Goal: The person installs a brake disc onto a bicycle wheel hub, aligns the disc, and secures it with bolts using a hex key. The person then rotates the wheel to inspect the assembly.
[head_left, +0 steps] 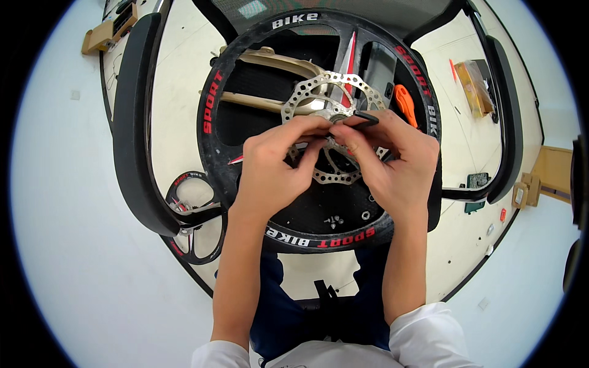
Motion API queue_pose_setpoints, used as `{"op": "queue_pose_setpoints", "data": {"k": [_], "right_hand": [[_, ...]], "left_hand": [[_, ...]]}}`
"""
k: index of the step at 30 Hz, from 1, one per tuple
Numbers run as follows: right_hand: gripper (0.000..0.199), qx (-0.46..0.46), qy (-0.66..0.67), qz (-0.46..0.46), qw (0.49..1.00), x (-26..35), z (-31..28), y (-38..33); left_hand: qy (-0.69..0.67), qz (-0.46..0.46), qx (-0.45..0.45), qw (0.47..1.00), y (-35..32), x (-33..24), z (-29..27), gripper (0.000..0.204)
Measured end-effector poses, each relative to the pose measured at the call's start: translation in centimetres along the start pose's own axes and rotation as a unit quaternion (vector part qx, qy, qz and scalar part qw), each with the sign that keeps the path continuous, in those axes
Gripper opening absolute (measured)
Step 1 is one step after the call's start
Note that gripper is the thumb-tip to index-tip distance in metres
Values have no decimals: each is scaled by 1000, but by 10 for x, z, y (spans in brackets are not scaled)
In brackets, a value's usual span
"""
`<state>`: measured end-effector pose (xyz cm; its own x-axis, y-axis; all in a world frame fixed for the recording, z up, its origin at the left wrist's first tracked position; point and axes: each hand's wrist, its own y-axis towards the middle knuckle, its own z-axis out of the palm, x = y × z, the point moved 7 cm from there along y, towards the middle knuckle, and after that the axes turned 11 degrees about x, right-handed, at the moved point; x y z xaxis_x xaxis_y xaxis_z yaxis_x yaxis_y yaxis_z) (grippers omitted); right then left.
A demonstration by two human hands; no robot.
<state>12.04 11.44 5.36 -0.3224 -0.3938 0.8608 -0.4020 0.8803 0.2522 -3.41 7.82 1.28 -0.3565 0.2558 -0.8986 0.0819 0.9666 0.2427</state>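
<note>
Both hands raised over brake disc (328, 104), fingertips meeting; left hand (270, 168) pinched, right hand (392, 162) pinching small black tool (365, 118).

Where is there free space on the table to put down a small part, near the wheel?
Bare tabletop lies left of the black wheel, between its rim and the dark chair armrest. Another bare patch lies right of the wheel, below the yellow packet. The hub is crowded: left hand and right hand work over the brake disc, loose screws below.
</note>
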Motion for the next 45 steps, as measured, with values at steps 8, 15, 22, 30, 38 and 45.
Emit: {"op": "queue_pose_setpoints", "data": {"k": [8, 15, 22, 30, 38, 45], "right_hand": [[17, 7, 7, 29, 1000, -5, -4, -2], [14, 20, 22, 50, 998, -7, -2, -4], [14, 13, 49, 42, 998, -11, 3, -4], [10, 24, 58, 80, 995, -9, -3, -4], [8, -51, 123, 106, 985, -15, -35, -8], [8, -48, 147, 105, 982, -18, -35, -8]], "left_hand": [[29, -2, 22, 999, 2, -9, 5, 30], [74, 16, 14, 997, -1, -11, 3, 30], [53, 9, 21, 998, -1, -7, 2, 33], [78, 39, 12, 996, 1, -9, 7, 33], [100, -6, 2, 995, -6, -13, -4, 31], [111, -1, -4, 994, -6, -14, 2, 31]]}}
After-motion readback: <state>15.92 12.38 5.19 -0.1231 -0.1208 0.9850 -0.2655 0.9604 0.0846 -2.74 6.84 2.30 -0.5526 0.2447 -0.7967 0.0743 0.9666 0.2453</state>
